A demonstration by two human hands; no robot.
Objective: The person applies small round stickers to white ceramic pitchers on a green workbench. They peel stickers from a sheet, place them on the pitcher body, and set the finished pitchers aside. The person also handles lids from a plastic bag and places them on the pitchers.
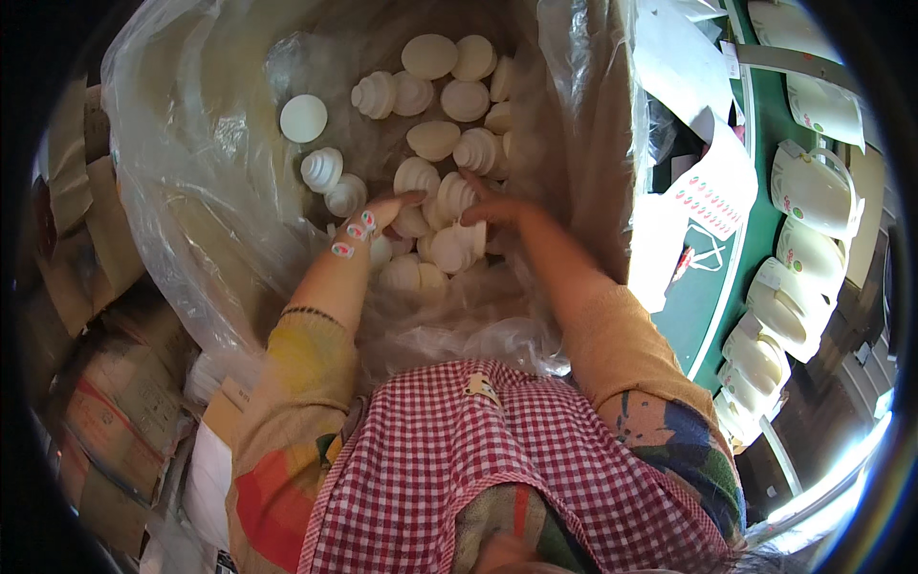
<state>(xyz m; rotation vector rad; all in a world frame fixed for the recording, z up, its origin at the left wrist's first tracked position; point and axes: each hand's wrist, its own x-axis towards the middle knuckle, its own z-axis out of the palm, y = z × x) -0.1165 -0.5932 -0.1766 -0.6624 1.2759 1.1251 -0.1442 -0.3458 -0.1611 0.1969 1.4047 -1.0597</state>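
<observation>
Closest in, the red-and-white checked apron, and just past it the clear plastic liner, bunched and crinkled along the near side. Over that fold, here's the heap: stepped white caps, tumbled at all angles inside the lined box. Left hand at the heap's left side, fingers stretched over the caps; right hand across on the right, fingers down among them, and a gap of caps between the two. Is either one closed on a cap? Can't make it out from here. Light, stiff plastic, I'd judge; smooth enough to skid off a fingertip, hardly fragile, though a scuff seems possible. Best hold looks to be thumb and fingers around the narrower tiers; the broad face offers only its rim. Farther off to the left, a round white disc sits alone, and at the far end, smooth-faced caps show their broad sides.
</observation>
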